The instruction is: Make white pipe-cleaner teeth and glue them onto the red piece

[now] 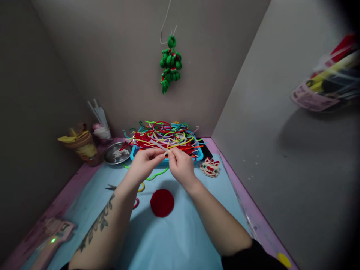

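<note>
My left hand (146,162) and my right hand (180,165) meet above the near rim of the blue tray, fingertips pinched close together. Between them is a thin pale strip (159,145) that slants up and to the left. Its exact kind is hard to make out, and my fingers cover its lower end. Below the hands, a round dark red disc (162,203) lies flat on the light blue sheet. Scissors with yellow and red handles (141,187) are partly hidden under my left forearm. A bright green fuzzy stem (157,174) lies behind them.
Colourful pipe cleaners (171,133) heap over the blue tray (132,153). To its left stand a metal bowl (112,157) and cups with sticks (101,118). A lion-face ornament (210,167) lies right. A pink glue gun (54,240) is at lower left; a green ornament (170,63) hangs above.
</note>
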### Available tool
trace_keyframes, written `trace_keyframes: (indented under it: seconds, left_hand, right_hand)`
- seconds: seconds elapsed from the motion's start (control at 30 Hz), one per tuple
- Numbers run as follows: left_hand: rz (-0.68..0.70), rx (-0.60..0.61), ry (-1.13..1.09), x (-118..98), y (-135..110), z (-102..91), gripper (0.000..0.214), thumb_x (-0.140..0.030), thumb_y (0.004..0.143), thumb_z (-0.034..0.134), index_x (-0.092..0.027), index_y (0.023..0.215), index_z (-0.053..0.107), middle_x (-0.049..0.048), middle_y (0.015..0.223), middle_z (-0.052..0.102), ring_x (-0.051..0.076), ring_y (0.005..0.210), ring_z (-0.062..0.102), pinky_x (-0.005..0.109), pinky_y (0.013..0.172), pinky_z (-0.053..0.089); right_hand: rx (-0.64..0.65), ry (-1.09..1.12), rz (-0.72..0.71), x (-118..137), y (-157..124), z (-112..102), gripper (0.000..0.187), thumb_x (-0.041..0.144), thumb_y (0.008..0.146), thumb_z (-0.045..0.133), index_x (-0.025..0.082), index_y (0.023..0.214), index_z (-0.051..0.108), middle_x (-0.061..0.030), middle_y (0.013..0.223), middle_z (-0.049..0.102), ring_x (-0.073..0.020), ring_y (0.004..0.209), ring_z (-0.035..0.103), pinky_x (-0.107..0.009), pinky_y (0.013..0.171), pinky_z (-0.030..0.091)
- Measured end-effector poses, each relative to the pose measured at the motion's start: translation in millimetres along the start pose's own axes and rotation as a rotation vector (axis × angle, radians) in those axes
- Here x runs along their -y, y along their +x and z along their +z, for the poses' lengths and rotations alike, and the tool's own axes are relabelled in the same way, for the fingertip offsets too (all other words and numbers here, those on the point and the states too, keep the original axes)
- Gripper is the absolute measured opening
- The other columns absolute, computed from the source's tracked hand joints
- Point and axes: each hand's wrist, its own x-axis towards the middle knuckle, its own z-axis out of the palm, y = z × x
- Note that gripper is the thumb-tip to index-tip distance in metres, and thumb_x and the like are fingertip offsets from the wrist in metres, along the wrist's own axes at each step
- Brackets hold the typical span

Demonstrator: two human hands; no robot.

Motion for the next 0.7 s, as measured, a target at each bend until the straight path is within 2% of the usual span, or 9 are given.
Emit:
trace_keyframes:
  seconds: [0.1, 0.17, 0.27, 0.37, 0.47, 0.53, 0.6, 0.7]
  left_hand:
    - [-0.058, 0.013, -0.125, 5, 2, 5.5, 0.031, -0.038, 0.073, 0.068, -0.015, 0.094, 0.072, 0.0068, 0.094, 0.074, 0.020, 0.084, 0.067, 0.031, 0.076, 0.052]
    - [-0.085, 0.013, -0.179, 7, 3, 7.7, 0.030, -0.037, 0.072, 0.070, -0.015, 0.092, 0.072, 0.0064, 0.093, 0.074, 0.019, 0.083, 0.067, 0.031, 0.077, 0.051]
    - [-0.091, -0.010, -0.215, 9, 4, 8.3, 0.031, -0.039, 0.071, 0.070, -0.015, 0.091, 0.070, 0.0064, 0.090, 0.073, 0.018, 0.080, 0.066, 0.030, 0.075, 0.051]
    - [-0.075, -0.055, -0.140, 11, 6, 7.2, 0.033, -0.043, 0.074, 0.065, -0.013, 0.089, 0.067, 0.0055, 0.080, 0.070, 0.017, 0.073, 0.063, 0.027, 0.065, 0.049]
    - [-0.039, -0.122, 0.053, 13, 7, 5.3, 0.032, -0.045, 0.078, 0.059, -0.013, 0.080, 0.065, 0.0025, 0.069, 0.064, 0.015, 0.064, 0.058, 0.025, 0.058, 0.044]
    - [0.003, -0.158, 0.163, 12, 7, 2.9, 0.031, -0.043, 0.080, 0.056, -0.013, 0.075, 0.063, 0.0010, 0.066, 0.061, 0.013, 0.062, 0.055, 0.024, 0.057, 0.042]
    - [0.051, -0.131, 0.203, 10, 7, -1.0, 0.029, -0.042, 0.082, 0.055, -0.014, 0.074, 0.062, 0.0002, 0.066, 0.060, 0.013, 0.062, 0.053, 0.023, 0.058, 0.041]
    - [0.108, 0.011, 0.125, 8, 6, -8.9, 0.028, -0.041, 0.084, 0.054, -0.015, 0.076, 0.060, 0.0003, 0.068, 0.060, 0.013, 0.065, 0.054, 0.024, 0.062, 0.043]
  right_hand:
    - [-0.110, -0.275, -0.103, -3, -4, 6, 0.027, 0.028, 0.094, 0.038, 0.017, 0.087, 0.062, -0.0086, 0.078, 0.063, -0.0200, 0.075, 0.053, -0.030, 0.068, 0.032]
    - [-0.155, -0.358, -0.142, -6, -5, 9, 0.029, 0.029, 0.094, 0.038, 0.016, 0.091, 0.063, -0.0098, 0.079, 0.063, -0.0208, 0.077, 0.053, -0.030, 0.069, 0.032]
    - [-0.168, -0.362, -0.159, -11, -4, 11, 0.030, 0.030, 0.095, 0.037, 0.016, 0.098, 0.063, -0.0103, 0.082, 0.064, -0.0210, 0.077, 0.054, -0.031, 0.070, 0.033]
    - [-0.086, -0.274, -0.185, -13, -2, 11, 0.030, 0.030, 0.095, 0.037, 0.015, 0.099, 0.063, -0.0101, 0.083, 0.064, -0.0202, 0.079, 0.055, -0.030, 0.073, 0.034]
    - [0.032, -0.083, -0.189, -13, 0, 11, 0.027, 0.029, 0.094, 0.038, 0.017, 0.099, 0.062, -0.0087, 0.087, 0.064, -0.0189, 0.082, 0.056, -0.029, 0.075, 0.036]
    - [0.130, 0.137, -0.121, -12, 2, 11, 0.025, 0.034, 0.093, 0.041, 0.018, 0.095, 0.061, -0.0061, 0.086, 0.063, -0.0170, 0.079, 0.055, -0.027, 0.072, 0.038]
    - [0.281, 0.426, 0.023, -12, 5, 12, 0.029, 0.042, 0.091, 0.043, 0.019, 0.087, 0.059, -0.0026, 0.075, 0.061, -0.0142, 0.066, 0.053, -0.025, 0.063, 0.039]
    - [0.532, 0.903, 0.329, -13, 8, 12, 0.038, 0.052, 0.087, 0.042, 0.018, 0.082, 0.057, 0.0011, 0.059, 0.055, -0.0110, 0.049, 0.047, -0.023, 0.049, 0.037]
